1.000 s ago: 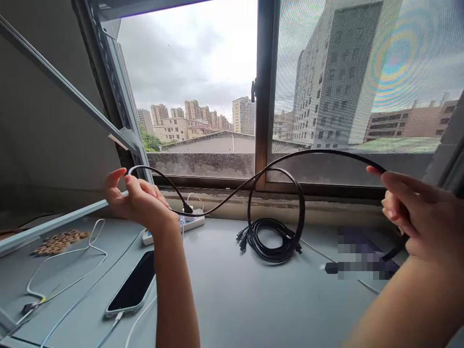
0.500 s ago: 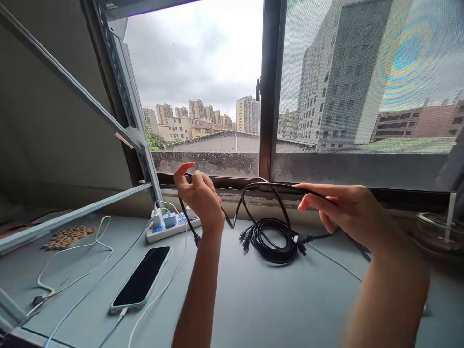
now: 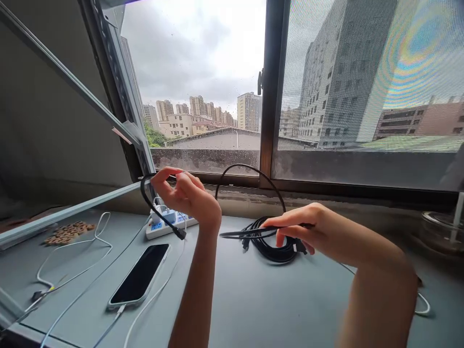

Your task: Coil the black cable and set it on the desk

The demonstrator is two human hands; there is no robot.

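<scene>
My left hand (image 3: 186, 195) is raised above the table and pinches a black cable (image 3: 250, 166) between thumb and fingers. The cable's end, with a black plug (image 3: 180, 233), hangs down left of that hand. From behind the hand the cable arcs up and over to the right. Lower down, my right hand (image 3: 302, 227) is closed on another stretch of the same cable, and a flattened loop sticks out to the left of its fingers. On the table just behind the right hand lies a coil of black cables (image 3: 275, 253), partly hidden by the fingers.
A phone (image 3: 140, 275) with a white charging cord lies at the left. Behind it sits a white power strip (image 3: 152, 233) with chargers. Farther left are small brown pieces (image 3: 68, 233) and white cords. A metal shelf frame (image 3: 72, 212) crosses the left side. A clear container (image 3: 440, 227) stands far right.
My right hand has moved left and down, bringing its cable stretch into a flat loop. My left hand has shifted slightly left, and the plug end swings farther left.
</scene>
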